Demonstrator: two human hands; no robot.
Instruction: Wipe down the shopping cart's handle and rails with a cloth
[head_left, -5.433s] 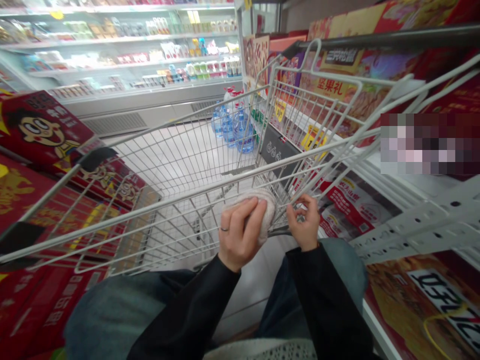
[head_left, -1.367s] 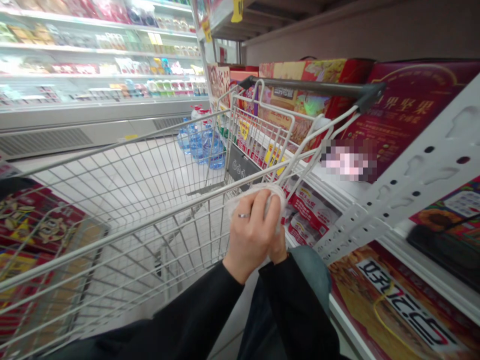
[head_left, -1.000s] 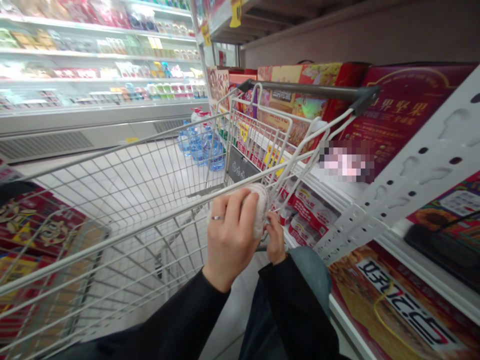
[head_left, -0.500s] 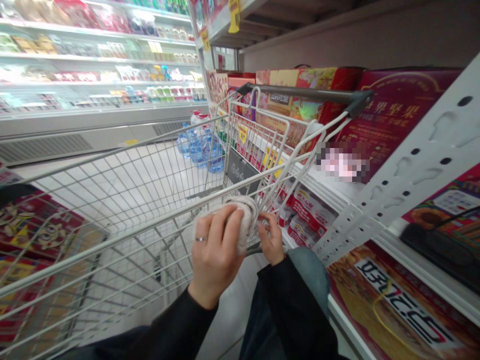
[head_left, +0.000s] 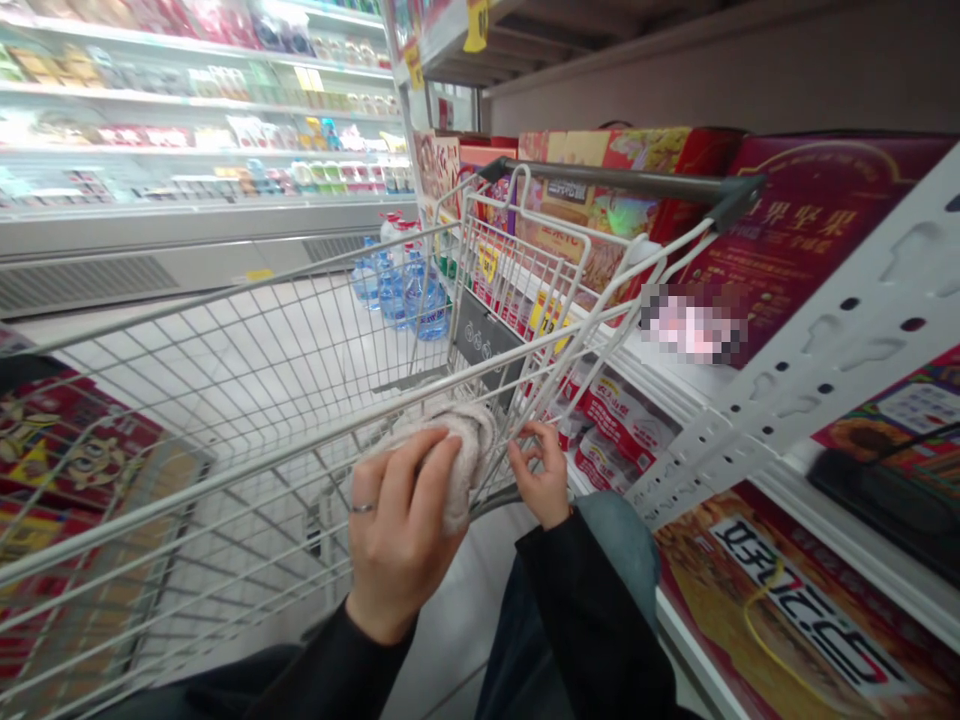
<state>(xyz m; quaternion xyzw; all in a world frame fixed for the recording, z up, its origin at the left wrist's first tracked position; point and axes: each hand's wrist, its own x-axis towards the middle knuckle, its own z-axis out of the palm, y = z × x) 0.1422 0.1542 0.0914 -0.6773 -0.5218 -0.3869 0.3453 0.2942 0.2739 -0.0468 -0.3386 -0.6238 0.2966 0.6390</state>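
My left hand [head_left: 405, 525], with a ring on one finger, is wrapped over a light grey cloth [head_left: 472, 450]. It presses the cloth against the near side of a wire shopping cart [head_left: 300, 437], just below the top rail. Beside it, my right hand [head_left: 541, 475] has its fingers curled in a loose pinch at the wires near the cart's handle end. The fingertips appear to be on a wire there. Above and behind that hand runs the cart's dark handle [head_left: 615, 180]. Through the wires I see floor inside the basket.
To the right, a white shelf upright [head_left: 780, 350] stands close, with red gift boxes [head_left: 810, 220] and packs of bottles [head_left: 619, 415] on the shelves. Large water bottles [head_left: 424, 300] stand on the floor beyond the cart. A refrigerated display [head_left: 187, 240] lies behind; boxes [head_left: 82, 440] are stacked at left.
My left hand and the cloth have slid left and slightly down along the cart's side. My right hand stays at nearly the same place. The view has shifted slightly.
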